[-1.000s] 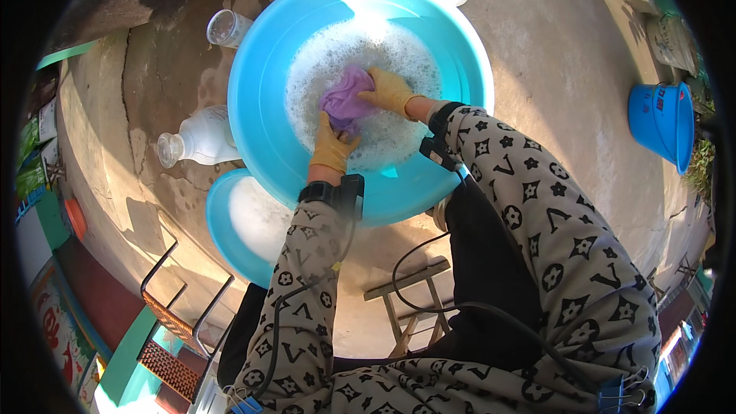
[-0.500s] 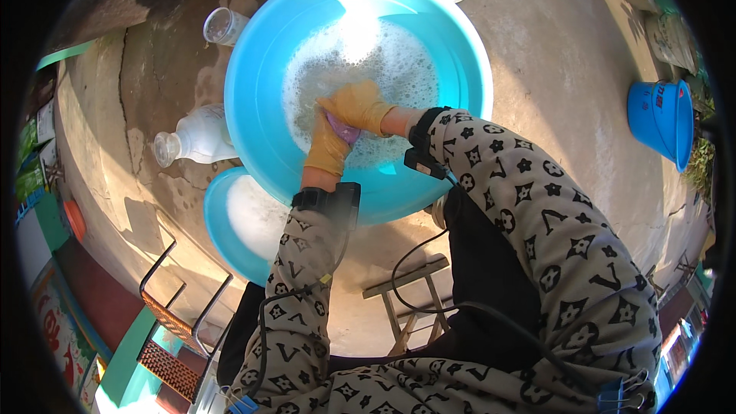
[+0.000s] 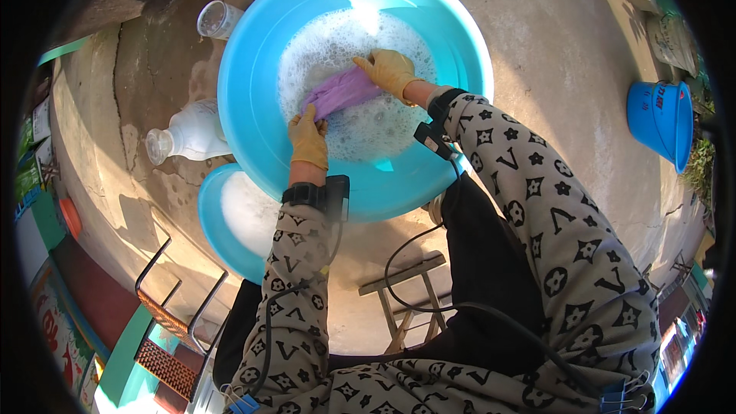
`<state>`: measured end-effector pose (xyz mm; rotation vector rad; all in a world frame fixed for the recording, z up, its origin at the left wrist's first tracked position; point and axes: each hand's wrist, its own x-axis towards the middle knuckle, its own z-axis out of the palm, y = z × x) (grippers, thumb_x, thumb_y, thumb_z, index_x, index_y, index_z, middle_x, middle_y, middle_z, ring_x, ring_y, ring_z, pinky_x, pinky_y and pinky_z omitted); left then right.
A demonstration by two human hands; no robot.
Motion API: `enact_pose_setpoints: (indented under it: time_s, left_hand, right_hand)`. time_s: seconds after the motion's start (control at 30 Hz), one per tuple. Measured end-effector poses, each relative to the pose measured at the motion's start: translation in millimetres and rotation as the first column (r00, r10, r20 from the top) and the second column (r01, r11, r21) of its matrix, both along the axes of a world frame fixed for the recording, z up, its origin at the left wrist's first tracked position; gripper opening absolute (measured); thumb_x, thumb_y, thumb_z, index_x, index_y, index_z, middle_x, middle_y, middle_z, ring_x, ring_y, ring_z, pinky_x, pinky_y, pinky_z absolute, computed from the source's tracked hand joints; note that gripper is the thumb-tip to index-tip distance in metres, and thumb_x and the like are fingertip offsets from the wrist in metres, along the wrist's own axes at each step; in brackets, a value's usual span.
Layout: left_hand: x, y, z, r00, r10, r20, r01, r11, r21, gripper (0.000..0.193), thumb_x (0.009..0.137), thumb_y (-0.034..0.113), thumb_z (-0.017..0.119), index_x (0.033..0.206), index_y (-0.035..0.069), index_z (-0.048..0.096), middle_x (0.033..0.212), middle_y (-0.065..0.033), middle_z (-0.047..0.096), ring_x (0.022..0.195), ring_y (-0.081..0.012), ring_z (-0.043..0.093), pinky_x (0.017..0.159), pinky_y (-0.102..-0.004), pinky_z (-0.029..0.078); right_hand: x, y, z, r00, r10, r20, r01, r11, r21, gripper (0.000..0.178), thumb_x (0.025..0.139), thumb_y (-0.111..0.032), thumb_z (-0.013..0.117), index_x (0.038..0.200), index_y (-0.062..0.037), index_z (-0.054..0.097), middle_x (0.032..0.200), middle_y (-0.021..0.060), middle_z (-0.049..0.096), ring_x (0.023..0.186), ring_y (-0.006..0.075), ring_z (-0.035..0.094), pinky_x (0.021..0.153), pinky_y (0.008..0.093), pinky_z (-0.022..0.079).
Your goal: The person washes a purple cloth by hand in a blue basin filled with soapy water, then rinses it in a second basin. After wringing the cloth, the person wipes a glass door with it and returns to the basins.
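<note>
**Big Blue Tub [image 3: 249, 107] of Suds [image 3: 376, 129]**

From where I stood, a smaller basin [image 3: 212, 218] sat at the tub's seven o'clock, a blue bucket [image 3: 658, 121] well apart at three, a white bottle [image 3: 198, 132] between eight and nine. Inside the tub, a purple cloth [image 3: 343, 94] stretched across the suds. The gloved right hand [image 3: 391, 73] gripped its two-o'clock end; the gloved left hand [image 3: 308, 140] pinched its eight-o'clock end.

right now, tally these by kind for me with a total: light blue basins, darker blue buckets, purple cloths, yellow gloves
Light blue basins: 2 (large basin, small basin)
Darker blue bucket: 1
Purple cloth: 1
Yellow gloves: 2 (left glove, right glove)
Total: 6
</note>
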<state>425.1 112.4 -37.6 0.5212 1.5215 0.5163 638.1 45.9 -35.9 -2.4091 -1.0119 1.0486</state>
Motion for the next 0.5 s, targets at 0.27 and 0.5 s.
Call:
enact_pose_setpoints:
  time_s: [0.27,0.5]
  left_hand:
    - [9.6,-2.1,-11.5,0.453,-0.145,-0.880,0.875,0.259,0.408,0.065,0.073,0.015,0.075,0.129,0.003,0.043,0.124,-0.0191,0.051,0.109,-0.0370,0.054,0.085,-0.0434,0.049]
    - [-3.3,1.7,-3.8,0.107,-0.626,-0.772,0.989,0.148,0.017,0.040,0.077,0.029,0.067,0.110,0.009,0.059,0.098,-0.0189,0.064,0.089,-0.0399,0.061,0.079,-0.0470,0.049]
  right_hand:
    - [-10.9,-18.6,-14.2,0.773,0.248,0.583,-0.545,0.730,0.413,0.043,0.081,-0.040,0.065,0.112,-0.0104,0.060,0.087,0.0149,0.067,0.086,0.0291,0.065,0.076,0.0431,0.050]
    - [-6.0,-6.3,0.9,0.828,0.559,-0.045,-0.560,0.828,-0.022,0.028,0.078,-0.028,0.067,0.097,-0.0065,0.068,0.084,0.0137,0.068,0.078,0.0283,0.065,0.069,0.0403,0.051]
